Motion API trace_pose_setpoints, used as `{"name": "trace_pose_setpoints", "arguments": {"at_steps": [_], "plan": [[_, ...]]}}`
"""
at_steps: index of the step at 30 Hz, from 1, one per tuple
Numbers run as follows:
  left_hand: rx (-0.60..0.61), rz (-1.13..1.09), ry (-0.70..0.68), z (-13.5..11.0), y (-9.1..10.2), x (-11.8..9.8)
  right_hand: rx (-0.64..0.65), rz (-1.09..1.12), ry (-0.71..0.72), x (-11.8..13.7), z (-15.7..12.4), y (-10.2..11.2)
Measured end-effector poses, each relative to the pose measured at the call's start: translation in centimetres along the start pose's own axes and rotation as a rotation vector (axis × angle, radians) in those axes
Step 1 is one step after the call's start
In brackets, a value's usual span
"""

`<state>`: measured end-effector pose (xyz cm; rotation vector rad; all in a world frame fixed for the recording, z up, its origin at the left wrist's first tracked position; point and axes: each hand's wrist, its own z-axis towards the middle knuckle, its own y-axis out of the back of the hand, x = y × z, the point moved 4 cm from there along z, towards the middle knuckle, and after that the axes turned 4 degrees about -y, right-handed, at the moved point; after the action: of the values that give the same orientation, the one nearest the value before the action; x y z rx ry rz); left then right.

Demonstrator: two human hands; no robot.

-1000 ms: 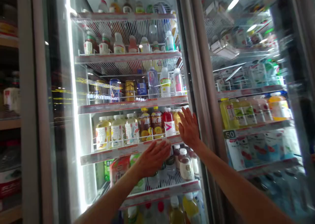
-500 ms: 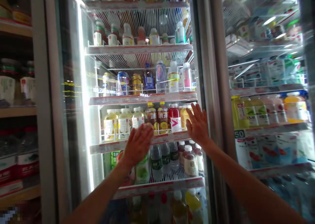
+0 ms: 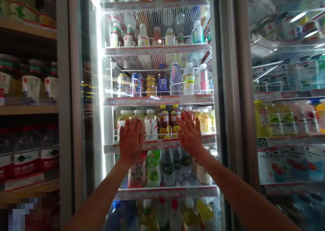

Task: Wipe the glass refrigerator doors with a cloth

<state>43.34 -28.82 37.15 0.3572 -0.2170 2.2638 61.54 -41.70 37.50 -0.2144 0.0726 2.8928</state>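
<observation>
Both of my hands are raised, empty, before a lit drinks cooler. My left hand (image 3: 131, 139), slightly blurred with fingers stretched up, is in front of the pale juice bottles (image 3: 150, 124) on the fourth shelf down. My right hand (image 3: 191, 134), fingers spread, partly covers a red bottle (image 3: 188, 109) on that shelf. Between the hands show dark tea bottles with yellow caps (image 3: 163, 122). Yellow juice bottles (image 3: 203, 120) stand right of my right hand. I cannot tell whether either hand touches anything.
A metal door frame (image 3: 230, 88) borders the cooler on the right, and another cooler with juice bottles (image 3: 275, 119) stands beyond it. Wooden shelves (image 3: 30, 109) with jars are on the left. Clear water bottles (image 3: 168, 166) and a green carton (image 3: 153, 168) occupy the shelf below my hands.
The view has turned left, so the cooler sits further right. Against the shelves, my left hand has moved left to the pale juice bottles, my right hand left from the yellow bottles to the red one.
</observation>
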Motion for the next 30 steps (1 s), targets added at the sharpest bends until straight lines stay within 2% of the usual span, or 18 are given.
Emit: {"name": "trace_pose_setpoints", "arguments": {"at_steps": [2,3,4,5,8,10,12,16,17,18,20,23,25,27,29,30], "plan": [[-0.070,0.042,0.205,0.5,0.4,2.3,0.008,-0.017,0.002,0.0,-0.2,-0.4],[-0.083,0.054,0.250,0.5,0.5,2.4,0.012,-0.023,0.003,0.0,-0.3,-0.5],[-0.073,0.054,0.237,0.3,0.4,1.7,0.010,-0.027,0.001,-0.1,-0.4,-0.6],[-0.042,0.042,0.164,-0.1,0.1,0.4,0.005,-0.027,0.000,-0.3,-0.4,-0.7],[0.094,-0.030,-0.198,-1.4,-0.7,-4.4,-0.002,-0.014,0.007,-0.4,-0.5,-0.6],[0.145,-0.052,-0.316,-2.0,-0.8,-5.1,-0.002,-0.009,0.018,-0.5,-0.6,-0.5],[0.121,-0.015,-0.230,-1.9,-0.3,-2.6,0.005,-0.014,0.026,-0.4,-0.6,-0.4],[-0.078,0.102,0.308,-1.9,1.6,6.0,0.008,-0.027,0.012,-0.2,-0.7,-0.3],[-0.108,0.117,0.409,-2.2,1.9,7.1,0.007,-0.026,0.008,-0.1,-0.7,-0.3],[-0.111,0.123,0.452,-2.4,2.0,7.3,0.003,-0.025,0.007,-0.1,-0.8,-0.3],[-0.053,0.114,0.367,-2.6,1.7,5.5,-0.003,-0.016,0.014,-0.3,-0.8,-0.5],[0.087,0.034,0.001,-2.4,0.3,0.1,-0.011,0.023,0.020,-0.6,-0.7,-0.8],[0.125,-0.011,-0.154,-2.1,-0.3,-2.0,-0.021,0.087,0.000,-0.3,-0.6,-0.4],[0.075,-0.005,-0.100,-1.5,-0.3,-1.5,-0.038,0.224,-0.073,0.6,-0.8,0.8],[-0.019,0.023,0.092,-1.0,0.0,0.6,-0.021,0.441,-0.134,2.3,-1.3,2.6],[-0.055,0.028,0.183,-0.9,0.1,1.6,-0.002,0.551,-0.121,3.3,-1.7,3.6]]}}
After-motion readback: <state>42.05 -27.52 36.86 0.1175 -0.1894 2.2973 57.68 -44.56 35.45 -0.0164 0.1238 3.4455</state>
